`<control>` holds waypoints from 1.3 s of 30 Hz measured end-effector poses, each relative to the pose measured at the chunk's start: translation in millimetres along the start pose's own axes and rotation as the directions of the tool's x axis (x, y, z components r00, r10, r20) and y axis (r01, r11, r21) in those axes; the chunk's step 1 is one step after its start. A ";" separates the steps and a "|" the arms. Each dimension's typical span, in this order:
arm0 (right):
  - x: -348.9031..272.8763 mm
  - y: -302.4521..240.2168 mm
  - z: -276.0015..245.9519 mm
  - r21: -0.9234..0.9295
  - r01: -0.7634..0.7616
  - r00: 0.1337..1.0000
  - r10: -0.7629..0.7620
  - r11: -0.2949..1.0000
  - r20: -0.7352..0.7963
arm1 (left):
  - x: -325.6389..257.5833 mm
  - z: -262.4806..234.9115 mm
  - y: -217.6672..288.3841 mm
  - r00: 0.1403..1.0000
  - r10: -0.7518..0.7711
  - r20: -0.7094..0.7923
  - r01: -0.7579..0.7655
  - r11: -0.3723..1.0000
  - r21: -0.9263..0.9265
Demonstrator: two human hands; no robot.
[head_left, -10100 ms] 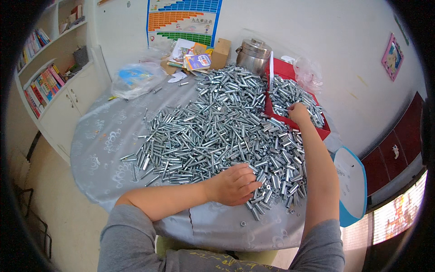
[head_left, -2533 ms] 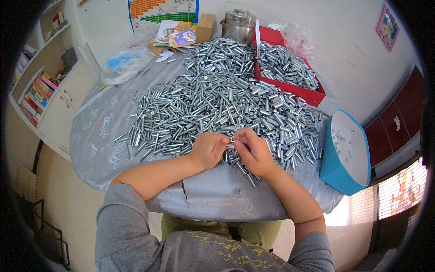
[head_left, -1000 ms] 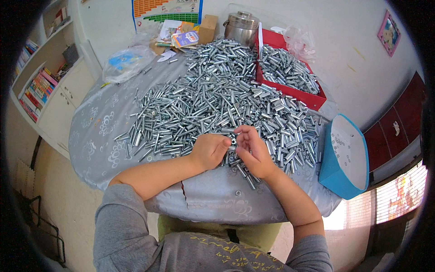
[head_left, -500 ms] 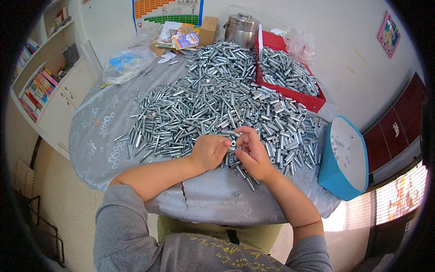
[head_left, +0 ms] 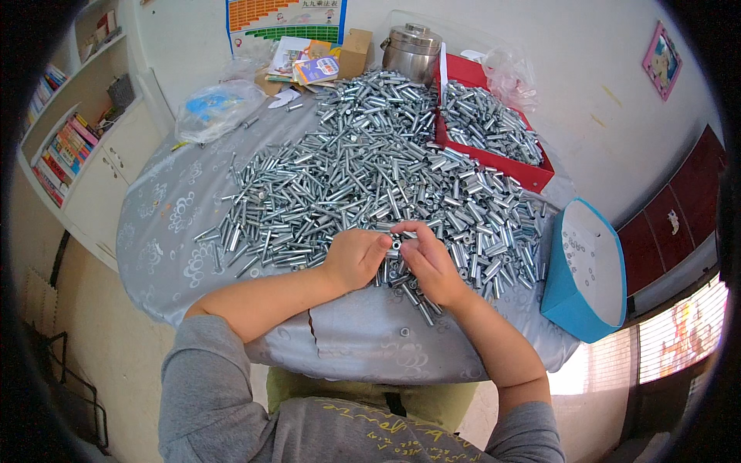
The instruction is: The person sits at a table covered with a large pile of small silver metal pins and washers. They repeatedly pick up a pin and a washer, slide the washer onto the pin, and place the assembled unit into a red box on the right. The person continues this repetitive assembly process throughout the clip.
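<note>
Both hands, left hand (head_left: 353,258) and right hand (head_left: 429,262), pinch small metal sleeve (head_left: 396,243) together above heap of metal sleeves (head_left: 370,162) on surface (head_left: 170,224).

Colourful wall chart (head_left: 285,17) above cardboard box (head_left: 356,51).

Two hands, left (head_left: 353,258) and right (head_left: 431,265), meet over one heap of metal sleeves (head_left: 370,166), far too many to count. One red tray (head_left: 494,158) holds more. There is one steel pot (head_left: 411,51), one blue-and-white box (head_left: 588,272), one plastic bag (head_left: 218,108) and one round table (head_left: 166,224).
</note>
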State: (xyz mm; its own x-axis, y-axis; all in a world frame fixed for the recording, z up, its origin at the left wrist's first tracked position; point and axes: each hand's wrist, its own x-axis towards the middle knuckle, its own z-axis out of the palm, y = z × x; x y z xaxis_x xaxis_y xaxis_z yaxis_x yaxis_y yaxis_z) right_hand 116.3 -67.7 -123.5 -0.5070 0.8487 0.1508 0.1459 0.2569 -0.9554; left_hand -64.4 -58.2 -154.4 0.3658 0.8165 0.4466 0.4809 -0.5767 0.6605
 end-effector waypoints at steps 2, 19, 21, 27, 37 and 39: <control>0.1 2.5 -0.6 0.050 0.035 0.999 -0.035 0.998 -0.004 | -0.4 0.3 2.2 1.000 0.024 0.003 -0.024 1.000 0.004; 12.1 -2.8 -42.3 -0.641 -0.035 0.606 -0.494 0.766 -0.624 | 1.5 2.7 3.6 0.996 0.035 -0.078 -0.039 0.997 -0.063; 8.5 -0.5 -37.1 -0.557 0.058 0.748 -0.406 0.828 -0.526 | 1.6 2.1 2.7 0.997 0.041 -0.066 -0.044 0.998 -0.046; -0.9 -17.3 -2.8 -0.616 0.291 0.897 -0.432 0.732 -0.090 | 1.8 1.1 7.4 0.993 0.066 -0.093 -0.072 0.995 -0.067; 2.4 -4.2 -14.6 -0.773 0.330 0.892 -0.448 0.542 0.066 | 2.2 0.3 8.6 0.995 0.100 0.008 -0.099 0.993 -0.057; 4.0 -0.1 -17.1 -0.751 0.322 0.891 -0.452 0.577 0.035 | 1.7 0.2 8.5 0.995 0.100 -0.010 -0.101 0.994 -0.044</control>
State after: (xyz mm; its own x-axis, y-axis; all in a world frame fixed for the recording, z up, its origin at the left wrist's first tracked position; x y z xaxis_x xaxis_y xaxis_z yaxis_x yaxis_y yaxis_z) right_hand 128.8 -56.4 -118.5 -0.5473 0.6241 0.5577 0.5589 0.7685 -0.3116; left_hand -59.6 -61.8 -148.2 0.4042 0.7547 0.5168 0.4057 -0.6543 0.6382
